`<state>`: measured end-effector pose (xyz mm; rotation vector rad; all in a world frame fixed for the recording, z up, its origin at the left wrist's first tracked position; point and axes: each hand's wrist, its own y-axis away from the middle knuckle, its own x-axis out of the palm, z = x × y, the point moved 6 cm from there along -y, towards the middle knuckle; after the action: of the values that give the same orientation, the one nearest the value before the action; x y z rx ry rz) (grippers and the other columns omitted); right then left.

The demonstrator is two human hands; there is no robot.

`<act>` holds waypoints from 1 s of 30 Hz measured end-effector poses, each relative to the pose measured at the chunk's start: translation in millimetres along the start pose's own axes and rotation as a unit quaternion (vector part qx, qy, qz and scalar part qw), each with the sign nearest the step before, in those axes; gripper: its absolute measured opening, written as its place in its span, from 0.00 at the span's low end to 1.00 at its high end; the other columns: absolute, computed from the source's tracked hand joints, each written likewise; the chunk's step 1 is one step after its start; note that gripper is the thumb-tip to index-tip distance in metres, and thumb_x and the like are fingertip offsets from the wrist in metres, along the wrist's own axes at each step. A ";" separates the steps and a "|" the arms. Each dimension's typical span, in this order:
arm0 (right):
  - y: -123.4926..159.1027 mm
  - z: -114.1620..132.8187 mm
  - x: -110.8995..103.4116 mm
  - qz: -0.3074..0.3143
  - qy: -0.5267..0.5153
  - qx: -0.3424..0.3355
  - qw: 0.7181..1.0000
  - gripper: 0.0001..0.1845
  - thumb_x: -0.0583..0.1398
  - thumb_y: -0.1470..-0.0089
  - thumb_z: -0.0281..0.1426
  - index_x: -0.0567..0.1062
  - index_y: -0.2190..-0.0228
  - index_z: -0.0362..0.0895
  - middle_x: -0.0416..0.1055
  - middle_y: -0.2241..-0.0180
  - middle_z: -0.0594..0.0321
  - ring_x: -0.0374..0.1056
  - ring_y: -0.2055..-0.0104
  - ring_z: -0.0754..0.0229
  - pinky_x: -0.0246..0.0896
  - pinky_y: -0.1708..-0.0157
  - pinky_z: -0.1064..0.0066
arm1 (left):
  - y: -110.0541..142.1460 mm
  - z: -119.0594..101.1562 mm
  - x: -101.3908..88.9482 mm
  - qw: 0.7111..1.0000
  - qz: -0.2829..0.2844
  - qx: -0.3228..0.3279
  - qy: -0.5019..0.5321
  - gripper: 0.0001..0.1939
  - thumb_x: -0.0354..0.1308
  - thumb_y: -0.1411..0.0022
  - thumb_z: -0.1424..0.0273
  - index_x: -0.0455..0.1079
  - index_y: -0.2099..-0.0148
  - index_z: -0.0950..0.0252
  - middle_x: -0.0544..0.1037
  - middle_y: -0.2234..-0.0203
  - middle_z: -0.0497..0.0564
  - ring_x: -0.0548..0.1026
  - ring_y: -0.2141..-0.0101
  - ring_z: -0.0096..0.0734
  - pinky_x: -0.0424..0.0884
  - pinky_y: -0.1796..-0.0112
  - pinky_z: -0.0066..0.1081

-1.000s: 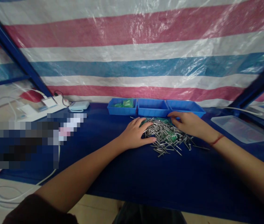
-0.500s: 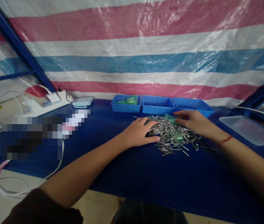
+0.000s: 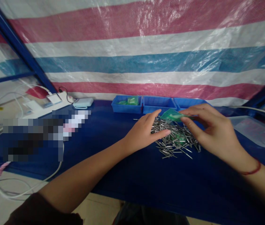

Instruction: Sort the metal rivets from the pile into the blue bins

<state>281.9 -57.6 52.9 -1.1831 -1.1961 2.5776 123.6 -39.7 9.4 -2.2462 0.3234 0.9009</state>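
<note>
Right hand (image 3: 214, 132) pinches green packet (image 3: 171, 115) over metal pins (image 3: 168, 147); left hand (image 3: 138, 132) spreads, nothing visibly grasped. Slack pinch could drop packet.

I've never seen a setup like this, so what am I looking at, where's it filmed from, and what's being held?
There's no robot: these are a person's bare hands, seen from a camera on their head, looking forward and down. On the blue table lies a pile of thin metal pieces, like nails. The right hand pinches a green packet above it. The left hand is spread at the pile's edge, holding nothing visible. Behind stand three blue bins; the left one contains green packaging.
</note>
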 end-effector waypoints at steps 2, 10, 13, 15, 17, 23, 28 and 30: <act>5.3 6.7 3.4 0.007 -0.039 0.005 0.999 0.07 0.58 0.47 0.31 0.74 0.64 0.51 0.70 0.65 0.61 0.68 0.61 0.54 0.63 0.60 0.59 | -1.4 -6.7 -0.4 0.997 -0.006 -0.023 0.077 0.25 0.55 0.40 0.60 0.57 0.43 0.64 0.73 0.53 0.56 0.72 0.54 0.35 0.68 0.54 0.35; 15.1 -2.7 22.9 0.060 -0.230 0.147 0.960 0.11 0.63 0.51 0.35 0.73 0.63 0.49 0.74 0.68 0.65 0.71 0.69 0.61 0.67 0.70 0.69 | 0.5 -6.2 4.0 0.957 -0.007 -0.119 0.266 0.09 0.55 0.40 0.65 0.64 0.65 0.66 0.73 0.74 0.47 0.75 0.70 0.28 0.72 0.68 0.27; 16.1 -3.6 27.7 0.097 -0.247 0.153 0.952 0.09 0.64 0.53 0.36 0.75 0.67 0.49 0.75 0.71 0.66 0.70 0.71 0.61 0.67 0.72 0.70 | 0.9 -5.9 5.9 0.944 0.001 -0.115 0.309 0.09 0.56 0.40 0.65 0.64 0.66 0.66 0.72 0.73 0.47 0.75 0.70 0.27 0.72 0.67 0.27; 17.2 -4.9 24.8 0.085 -0.232 0.142 0.959 0.06 0.64 0.53 0.35 0.75 0.70 0.49 0.74 0.73 0.66 0.69 0.73 0.61 0.65 0.74 0.69 | 0.5 -7.5 8.1 0.940 0.014 -0.108 0.322 0.09 0.55 0.40 0.64 0.64 0.65 0.66 0.72 0.73 0.48 0.75 0.69 0.28 0.71 0.66 0.28; 18.4 -4.8 16.8 0.051 -0.186 0.114 0.974 0.03 0.63 0.52 0.34 0.74 0.71 0.50 0.72 0.74 0.66 0.68 0.73 0.61 0.65 0.74 0.68 | -0.5 -8.8 11.4 0.933 0.028 -0.117 0.338 0.11 0.54 0.39 0.62 0.65 0.59 0.65 0.74 0.70 0.50 0.75 0.67 0.29 0.71 0.65 0.29; 22.2 23.2 -6.8 -0.023 0.009 -0.146 0.989 0.18 0.58 0.49 0.22 0.73 0.59 0.54 0.71 0.63 0.60 0.69 0.62 0.53 0.65 0.63 0.59 | 3.6 -4.6 30.5 0.806 0.086 -0.288 0.510 0.29 0.41 0.38 0.48 0.62 0.50 0.67 0.73 0.63 0.58 0.72 0.74 0.27 0.67 0.76 0.27; 24.3 34.6 -2.1 -0.012 0.065 -0.259 0.964 0.20 0.59 0.50 0.21 0.72 0.57 0.51 0.69 0.61 0.58 0.67 0.58 0.52 0.63 0.59 0.57 | 3.3 -11.8 27.2 0.779 0.084 -0.250 0.570 0.15 0.56 0.41 0.60 0.68 0.63 0.69 0.72 0.71 0.50 0.70 0.73 0.21 0.65 0.70 0.23; 21.2 30.2 -1.1 -0.025 0.064 -0.211 0.975 0.17 0.59 0.50 0.22 0.73 0.59 0.51 0.68 0.58 0.58 0.66 0.57 0.52 0.63 0.59 0.59 | 2.0 -9.0 22.4 0.793 0.050 -0.236 0.560 0.10 0.55 0.40 0.65 0.68 0.64 0.69 0.71 0.72 0.49 0.70 0.72 0.21 0.66 0.68 0.24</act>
<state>267.7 -91.7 51.5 -1.3391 -1.7741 2.2338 143.6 -46.8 -2.2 -3.0344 0.8008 -0.5167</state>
